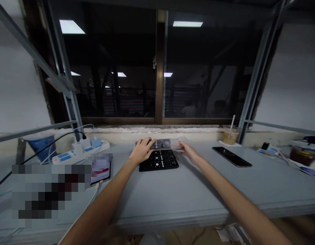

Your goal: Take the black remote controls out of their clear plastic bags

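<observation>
Several black remote controls (159,164) lie side by side on the grey table, their buttons facing up. Just beyond them is another remote control in a clear plastic bag (163,143), lying crosswise. My left hand (143,149) is closed over the left end of this bagged remote, and its wrist is near the left side of the row. At the other end, my right hand (189,152) pinches the bag between thumb and fingers. The fingertips of both hands are partly hidden by the plastic and the remotes.
To the left are a white power strip (81,151) with chargers, a blue cup (41,146) and a lit phone (101,168) on a cable. A dark phone (231,156) and an iced drink (230,135) stand to the right. Another drink (302,154) is at far right.
</observation>
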Demonstrator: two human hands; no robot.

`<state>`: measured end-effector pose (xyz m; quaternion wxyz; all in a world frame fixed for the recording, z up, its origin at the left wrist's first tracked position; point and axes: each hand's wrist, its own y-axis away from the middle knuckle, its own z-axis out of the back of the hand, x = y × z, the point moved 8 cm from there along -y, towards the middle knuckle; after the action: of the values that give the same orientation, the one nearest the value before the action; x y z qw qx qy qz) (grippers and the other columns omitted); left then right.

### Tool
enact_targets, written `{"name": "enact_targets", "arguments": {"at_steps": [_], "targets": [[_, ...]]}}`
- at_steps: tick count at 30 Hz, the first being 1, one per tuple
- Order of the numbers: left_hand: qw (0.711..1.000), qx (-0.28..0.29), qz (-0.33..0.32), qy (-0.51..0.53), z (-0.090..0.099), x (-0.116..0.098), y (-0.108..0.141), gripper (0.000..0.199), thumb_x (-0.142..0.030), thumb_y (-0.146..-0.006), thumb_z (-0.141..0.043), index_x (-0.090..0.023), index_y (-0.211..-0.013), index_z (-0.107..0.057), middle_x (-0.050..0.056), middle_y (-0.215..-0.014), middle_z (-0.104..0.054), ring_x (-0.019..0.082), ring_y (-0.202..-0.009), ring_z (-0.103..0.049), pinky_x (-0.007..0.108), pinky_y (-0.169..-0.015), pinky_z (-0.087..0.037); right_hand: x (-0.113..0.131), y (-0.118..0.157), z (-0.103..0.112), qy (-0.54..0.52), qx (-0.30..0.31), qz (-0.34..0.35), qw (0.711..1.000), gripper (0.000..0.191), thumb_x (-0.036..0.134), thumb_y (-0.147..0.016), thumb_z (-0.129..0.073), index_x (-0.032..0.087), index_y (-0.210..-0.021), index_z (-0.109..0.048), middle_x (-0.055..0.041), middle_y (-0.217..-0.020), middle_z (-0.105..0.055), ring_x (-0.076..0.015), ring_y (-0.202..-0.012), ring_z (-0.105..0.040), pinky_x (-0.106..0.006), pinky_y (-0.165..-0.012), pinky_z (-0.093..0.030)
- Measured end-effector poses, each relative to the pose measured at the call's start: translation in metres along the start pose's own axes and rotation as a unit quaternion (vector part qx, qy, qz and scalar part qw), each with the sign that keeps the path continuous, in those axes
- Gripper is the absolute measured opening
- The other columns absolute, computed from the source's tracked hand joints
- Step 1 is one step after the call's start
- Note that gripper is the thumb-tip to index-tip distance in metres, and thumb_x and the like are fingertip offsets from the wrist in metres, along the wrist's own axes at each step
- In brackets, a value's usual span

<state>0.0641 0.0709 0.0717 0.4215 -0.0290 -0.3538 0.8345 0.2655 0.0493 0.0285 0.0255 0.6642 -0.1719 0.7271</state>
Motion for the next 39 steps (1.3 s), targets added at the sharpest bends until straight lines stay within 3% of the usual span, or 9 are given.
{"name": "enact_targets", "arguments": {"at_steps": [5, 9, 18, 23, 29, 39], "targets": [[1.0, 0.003, -0.002, -0.012, -0.003, 0.001, 0.0, 0.041, -0.028, -0.086, -0.04, -0.021, -0.127, -0.038, 0.01, -0.115, -0.048, 0.023, -0.108, -0.042, 0.035, -0.091, -0.032, -0.002, 0.003, -0.012, -0.018, 0.067, 0.002, 0.998, 0.028, 0.029, -0.08, -0.041, 0.018, -0.079, -0.067, -0.01, -0.099, -0.067, -0.0196, -0.089, -0.061, -0.032, -0.07, -0.048], [1.0, -0.02, -0.006, -0.009, 0.002, 0.0, 0.002, 0.043, -0.026, -0.085, -0.041, -0.019, -0.128, -0.037, 0.011, -0.115, -0.048, 0.023, -0.108, -0.041, 0.035, -0.091, -0.033, 0.003, 0.008, -0.012, 0.024, 0.056, 0.007, 0.998, 0.021, 0.031, -0.073, -0.056, 0.021, -0.086, -0.069, -0.0072, -0.103, -0.066, -0.0188, -0.091, -0.059, -0.029, -0.069, -0.046], [0.998, -0.057, -0.041, 0.004, 0.006, -0.008, 0.003, 0.044, -0.027, -0.084, -0.044, -0.02, -0.128, -0.04, 0.01, -0.111, -0.049, 0.022, -0.103, -0.044, 0.034, -0.088, -0.035, -0.004, 0.004, -0.019, 0.032, 0.083, 0.016, 0.996, 0.036, 0.045, -0.063, -0.068, 0.021, -0.091, -0.07, -0.0069, -0.094, -0.068, -0.0173, -0.079, -0.057, -0.026, -0.062, -0.04], [0.998, -0.045, -0.047, -0.021, 0.0, -0.003, 0.002, 0.047, -0.028, -0.085, -0.045, -0.021, -0.13, -0.036, 0.009, -0.112, -0.048, 0.021, -0.103, -0.044, 0.033, -0.09, -0.035, 0.001, 0.005, -0.013, 0.044, 0.039, 0.033, 0.998, 0.037, 0.045, -0.063, -0.067, 0.017, -0.087, -0.07, -0.0069, -0.089, -0.068, -0.0159, -0.077, -0.055, -0.026, -0.063, -0.039], [0.996, -0.009, -0.021, -0.085, -0.008, 0.008, 0.002, 0.052, -0.029, -0.086, -0.043, -0.026, -0.135, -0.027, 0.008, -0.113, -0.047, 0.021, -0.102, -0.043, 0.033, -0.09, -0.033, 0.016, 0.01, -0.009, 0.031, 0.011, 0.072, 0.997, 0.03, 0.041, -0.065, -0.066, 0.019, -0.085, -0.07, -0.007, -0.098, -0.066, -0.0179, -0.086, -0.055, -0.025, -0.063, -0.04], [0.989, 0.023, 0.007, -0.144, -0.012, 0.01, 0.001, 0.06, -0.037, -0.086, -0.042, -0.031, -0.139, -0.014, 0.006, -0.107, -0.049, 0.022, -0.099, -0.045, 0.032, -0.087, -0.032, 0.002, 0.002, 0.001, -0.038, -0.05, 0.033, 0.997, 0.024, 0.035, -0.064, -0.066, 0.018, -0.081, -0.069, -0.0088, -0.096, -0.066, -0.0201, -0.088, -0.057, -0.028, -0.065, -0.047]]}}
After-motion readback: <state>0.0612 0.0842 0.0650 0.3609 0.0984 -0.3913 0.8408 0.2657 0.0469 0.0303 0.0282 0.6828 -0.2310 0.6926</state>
